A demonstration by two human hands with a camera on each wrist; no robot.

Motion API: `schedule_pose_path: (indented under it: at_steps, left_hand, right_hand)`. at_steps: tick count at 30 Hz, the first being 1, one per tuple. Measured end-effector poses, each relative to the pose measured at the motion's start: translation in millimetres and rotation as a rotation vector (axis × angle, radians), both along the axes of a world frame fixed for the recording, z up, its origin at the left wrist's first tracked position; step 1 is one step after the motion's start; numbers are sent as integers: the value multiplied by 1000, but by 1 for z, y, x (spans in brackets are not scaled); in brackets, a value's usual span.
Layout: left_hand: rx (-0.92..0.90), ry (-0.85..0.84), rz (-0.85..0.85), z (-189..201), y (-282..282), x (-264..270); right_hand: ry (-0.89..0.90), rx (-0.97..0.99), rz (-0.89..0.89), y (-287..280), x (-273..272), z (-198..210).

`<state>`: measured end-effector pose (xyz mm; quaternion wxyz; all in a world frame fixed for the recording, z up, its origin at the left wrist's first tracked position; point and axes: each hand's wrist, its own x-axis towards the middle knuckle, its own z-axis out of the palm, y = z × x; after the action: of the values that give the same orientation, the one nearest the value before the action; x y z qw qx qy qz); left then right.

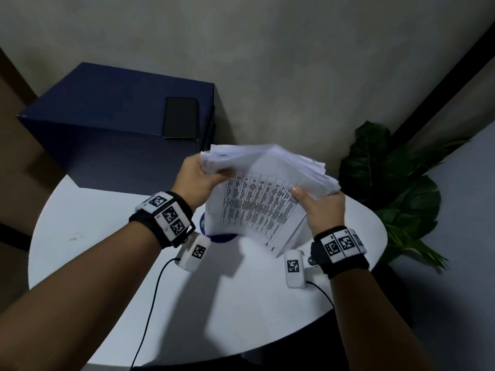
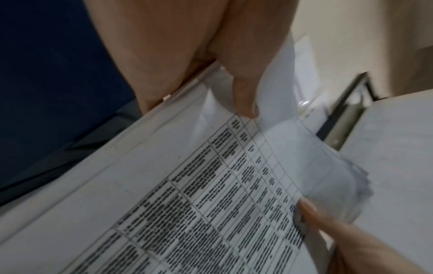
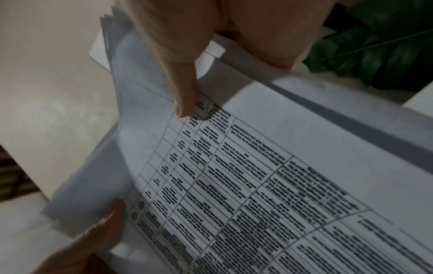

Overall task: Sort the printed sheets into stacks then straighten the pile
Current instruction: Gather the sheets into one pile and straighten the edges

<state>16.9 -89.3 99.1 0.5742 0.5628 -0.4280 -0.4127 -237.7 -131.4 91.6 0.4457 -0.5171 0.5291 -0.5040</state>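
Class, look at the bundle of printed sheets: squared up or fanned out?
Fanned out. The printed sheets show staggered far edges, gripped by the left hand and right hand above the table.

Both hands raised, left hand [image 1: 199, 178] & right hand [image 1: 322, 210] gripping.

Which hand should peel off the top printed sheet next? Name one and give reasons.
Probably the right hand: its thumb already lies on the top printed sheet at a fanned corner, while the left hand grips the stack of sheets by its far edge.
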Motion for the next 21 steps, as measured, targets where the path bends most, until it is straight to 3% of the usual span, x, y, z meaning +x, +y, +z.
schedule_pose_path:
  at_steps: [4, 8, 13, 21]
  left_hand:
    - [-99, 40, -13, 2, 8, 5]
    - [-12, -27, -74, -17, 17, 3]
    - [-86, 39, 112, -6, 15, -11]
    - [-67, 16, 103, -26, 26, -4]
  right_hand:
    - [-43, -123, -8, 18, -9, 7]
    - [-40, -33, 53, 30, -3, -5]
    - [-90, -109, -28, 30, 7, 10]
    - [-89, -114, -106, 35, 11, 16]
